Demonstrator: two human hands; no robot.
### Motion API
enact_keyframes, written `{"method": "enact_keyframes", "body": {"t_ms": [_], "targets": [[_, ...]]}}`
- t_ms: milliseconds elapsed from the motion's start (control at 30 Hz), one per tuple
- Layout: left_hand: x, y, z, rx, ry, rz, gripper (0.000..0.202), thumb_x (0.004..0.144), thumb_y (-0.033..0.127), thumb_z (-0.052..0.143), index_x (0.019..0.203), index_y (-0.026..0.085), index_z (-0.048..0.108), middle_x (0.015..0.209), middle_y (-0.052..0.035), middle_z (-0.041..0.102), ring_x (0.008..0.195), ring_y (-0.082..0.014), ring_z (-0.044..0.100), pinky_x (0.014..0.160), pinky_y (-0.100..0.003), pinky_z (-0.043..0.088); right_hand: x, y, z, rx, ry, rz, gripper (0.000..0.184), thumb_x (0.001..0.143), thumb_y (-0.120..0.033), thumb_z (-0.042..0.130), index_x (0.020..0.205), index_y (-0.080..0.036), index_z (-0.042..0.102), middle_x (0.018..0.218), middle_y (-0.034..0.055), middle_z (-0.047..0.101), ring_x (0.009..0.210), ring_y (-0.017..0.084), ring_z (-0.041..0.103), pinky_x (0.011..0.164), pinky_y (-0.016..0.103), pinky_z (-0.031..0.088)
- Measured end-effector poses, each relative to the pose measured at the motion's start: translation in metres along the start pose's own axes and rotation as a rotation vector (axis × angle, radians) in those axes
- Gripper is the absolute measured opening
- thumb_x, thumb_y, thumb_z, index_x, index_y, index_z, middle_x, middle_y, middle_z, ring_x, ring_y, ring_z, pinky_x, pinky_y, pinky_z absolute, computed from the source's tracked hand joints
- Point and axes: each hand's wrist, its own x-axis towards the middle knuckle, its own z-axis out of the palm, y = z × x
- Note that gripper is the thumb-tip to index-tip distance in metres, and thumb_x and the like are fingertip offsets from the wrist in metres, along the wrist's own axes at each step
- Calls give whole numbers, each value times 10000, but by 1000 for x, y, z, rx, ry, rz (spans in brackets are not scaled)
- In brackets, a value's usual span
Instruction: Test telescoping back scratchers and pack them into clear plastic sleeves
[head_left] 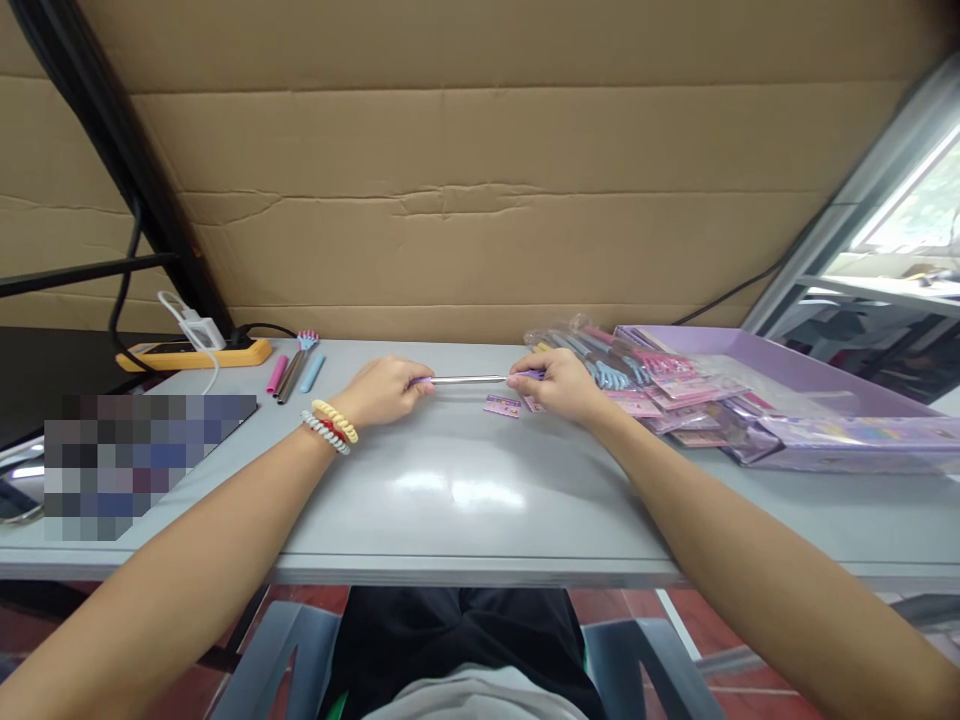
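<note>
Both my hands pinch a thin silver rod with purple ends (471, 380), which looks like a telescopic back scratcher, stretched level just above the table. At its left end, my left hand (386, 390) is closed on a purple tip. My right hand (559, 382) grips the purple part at the other end, hiding most of it. Beneath the rod, near my right hand, lies a small pink-purple printed card (502, 405); another card is partly covered by that hand. Beyond my right hand are bagged back scratchers (611, 365) with blue and pink claw heads.
At right stands a purple tray (817, 375) beside pink printed packets (694, 395). Loose back scratcher parts (289, 375) lie at left, near a yellow power strip (244, 353). A pixelated area covers the left table. Cardboard (450, 140) walls the back.
</note>
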Motion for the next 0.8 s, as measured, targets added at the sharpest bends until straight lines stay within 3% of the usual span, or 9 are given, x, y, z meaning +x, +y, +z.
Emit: {"method": "enact_keyframes", "body": {"t_ms": [167,333,467,600,700,800], "targets": [[0,16,1,97,87,13,271,847,297,382,790,211,632,717,-41,634,647,-169,526,554,-279,261,-2,-12,4,1,71,-1,352,733,-448,521,689,-118,638,522,13,478,490,97,400,519,219,308],[-4,28,-2,180,147,-11,279,856,304,380,848,207,641,754,-47,658,673,-176,554,558,-284,275,-5,-23,4,-60,165,-109,308,747,-402,502,667,-131,624,497,12,451,490,95,368,499,216,273],[-5,25,-5,172,170,45,294,871,305,369,901,195,640,792,-52,665,685,-168,557,585,-276,308,-6,-28,2,-97,159,-199,301,775,-378,492,663,-129,620,507,11,464,487,85,354,500,214,269],[-1,10,-9,71,112,112,326,889,394,373,951,206,631,846,-41,664,717,-158,552,630,-256,330,-6,-26,-3,-99,94,-224,298,814,-377,508,716,-129,644,516,6,478,484,78,373,511,213,282],[1,-2,-11,2,64,35,403,871,521,371,867,207,624,760,-13,638,662,-145,518,615,-251,315,-5,-22,-7,96,131,-154,294,785,-410,580,818,-123,630,631,25,546,504,85,428,511,211,323],[1,1,-8,-93,25,-63,488,872,575,294,755,190,570,612,9,543,564,-128,445,558,-254,278,-3,-25,-6,480,201,-107,405,718,-470,664,923,-133,571,740,45,565,564,111,488,532,226,387]]}}
